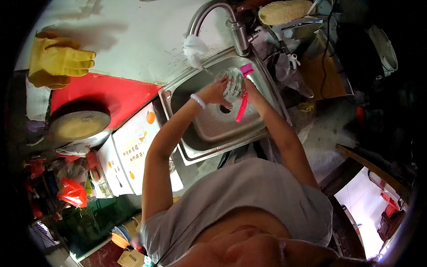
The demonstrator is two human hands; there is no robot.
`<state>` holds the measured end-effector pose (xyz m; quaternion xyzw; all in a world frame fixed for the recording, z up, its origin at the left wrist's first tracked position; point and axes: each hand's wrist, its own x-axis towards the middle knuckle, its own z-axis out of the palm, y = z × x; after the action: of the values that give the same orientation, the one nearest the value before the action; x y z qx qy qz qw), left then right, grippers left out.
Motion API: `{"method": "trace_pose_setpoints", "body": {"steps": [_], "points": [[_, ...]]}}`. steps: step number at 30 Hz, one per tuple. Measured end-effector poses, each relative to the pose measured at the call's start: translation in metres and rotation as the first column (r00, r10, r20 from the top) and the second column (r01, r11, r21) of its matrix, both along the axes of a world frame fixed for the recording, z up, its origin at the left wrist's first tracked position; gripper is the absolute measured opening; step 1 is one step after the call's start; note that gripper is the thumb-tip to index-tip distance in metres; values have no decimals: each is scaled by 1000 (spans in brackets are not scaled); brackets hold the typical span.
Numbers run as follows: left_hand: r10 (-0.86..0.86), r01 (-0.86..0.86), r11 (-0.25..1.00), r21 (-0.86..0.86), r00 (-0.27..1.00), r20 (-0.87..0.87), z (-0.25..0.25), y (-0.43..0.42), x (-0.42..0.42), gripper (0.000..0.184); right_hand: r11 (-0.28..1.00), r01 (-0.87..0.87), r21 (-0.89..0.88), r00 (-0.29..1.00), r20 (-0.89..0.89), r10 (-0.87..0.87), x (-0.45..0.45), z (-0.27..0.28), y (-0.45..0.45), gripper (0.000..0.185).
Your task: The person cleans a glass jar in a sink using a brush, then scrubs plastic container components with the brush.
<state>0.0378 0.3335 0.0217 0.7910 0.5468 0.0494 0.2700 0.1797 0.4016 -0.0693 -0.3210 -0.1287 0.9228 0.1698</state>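
Left hand [214, 94], banded at the wrist by a white bracelet [198, 101], is curled around one side of a clear glass vessel [233, 82] held above a stainless-steel sink [222, 129], while a bright pink implement [241, 109] appears to be gripped by the right hand [251, 90] at the vessel's other side. Should the glass be wet, as seems likely so near the faucet [240, 38], the grasp could be lost and the vessel cracked or chipped against the hard steel below. With two objects apparently shared between the hands, the vessel's support could also be weakened by a shift of the right fingers, or its wall knocked by the implement. A bump against the spout, wrapped in white cloth [194, 46], could be caused by too high a lift, and the cloth itself could be dislodged. Several fingertips are hidden behind the glass, and the drain opening [225, 109] is partly covered from view by the left hand. Whether anything is contained in the vessel cannot be told through the glare; the implement's exact type is not made clear, its middle being obscured at the right hand
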Motion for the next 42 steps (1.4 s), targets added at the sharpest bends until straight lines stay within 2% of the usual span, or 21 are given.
{"method": "trace_pose_setpoints", "body": {"steps": [3, 5, 9, 10, 12, 14, 17, 18, 19, 21, 22, 23, 25, 27, 28, 29, 32, 35, 36, 39, 42], "points": [[248, -86, 915, -394, 891, 381, 15, 15, 1, 47, 979, 200, 28, 977, -82, -197, -19, -52, 0, 21], [746, -102, 550, -829, 507, 432, 36, 17, 2, 37, 960, 280, 0, 954, 114, -278, -26, -46, -2, 16], [906, -155, 374, -915, -149, 396, 18, 31, -11, 27, 967, 250, 53, 965, 69, -253, -23, 14, -13, 9], [906, -155, 375, -914, -147, 396, 19, 31, -10, 27, 966, 252, 53, 964, 68, -255, -29, 2, -13, 9], [736, -282, 662, -694, 416, 534, 22, 27, -8, 30, 909, 310, 279, 932, 100, -349, -50, -37, -16, 10], [603, -222, 755, -617, 604, 521, 23, 13, -6, 33, 857, 230, 461, 944, 108, -312, -55, -72, -15, 12], [358, -123, 850, -512, 848, 391, 25, 3, -9, 34, 970, 240, -30, 967, -79, -242, -66, -98, -1, 21], [203, -179, 905, -385, 979, 23, 60, 4, 9, 31, 984, 172, -47, 984, -35, -174, -67, -102, 0, 25], [68, -172, 953, -251, 925, -374, 81, 1, 18, 28, 990, 130, -54, 989, -69, -133, -58, -73, -5, 28], [170, -196, 955, -220, 976, -133, 23, 6, -16, 28, 995, 87, -58, 990, -105, -92, -45, -15, -14, 33], [514, -382, 834, -399, 802, 305, 30, 11, -11, 30, 993, 107, -46, 961, -252, -116, -43, -2, -18, 33], [748, -409, 663, -627, 338, 571, 36, 15, -6, 32, 991, 131, -36, 910, -392, -135, -42, 3, -20, 34], [793, -425, 598, -680, 193, 577, 53, 22, 5, 32, 990, 56, 131, 948, -319, -11, -41, -5, -21, 33], [873, -347, 478, -807, 92, 478, 54, 30, 4, 25, 960, 272, 62, 927, -284, -244, -49, 2, -26, 35], [746, -352, 645, -678, 480, 461, 40, 33, -7, 27, 963, 264, 61, 929, -285, -236, -49, -3, -26, 35], [752, -358, 641, -679, 473, 460, 23, 27, -13, 27, 980, 196, -41, 934, -298, -199, -44, -9, -23, 35], [-8, 80, 900, -430, 986, 167, 44, 4, 9, 41, 988, 90, -125, 950, -286, -123, -41, -12, -18, 35], [-145, 162, 986, 41, 950, -277, 53, -19, 6, 55, 996, -2, -93, 983, -181, -15, -30, -5, -20, 35], [-100, 92, 995, -41, 931, -352, 55, -19, 5, 65, 997, -31, -77, 989, -148, 20, -27, -2, -16, 35], [-118, 183, 936, 301, 968, -223, 53, -14, 11, 62, 994, -98, 51, 990, -98, 103, -23, -12, -12, 33], [-38, 50, 982, 181, 997, -65, 44, -13, 12, 61, 994, 38, 98, 949, -314, -5, -18, -16, -16, 37]]}}
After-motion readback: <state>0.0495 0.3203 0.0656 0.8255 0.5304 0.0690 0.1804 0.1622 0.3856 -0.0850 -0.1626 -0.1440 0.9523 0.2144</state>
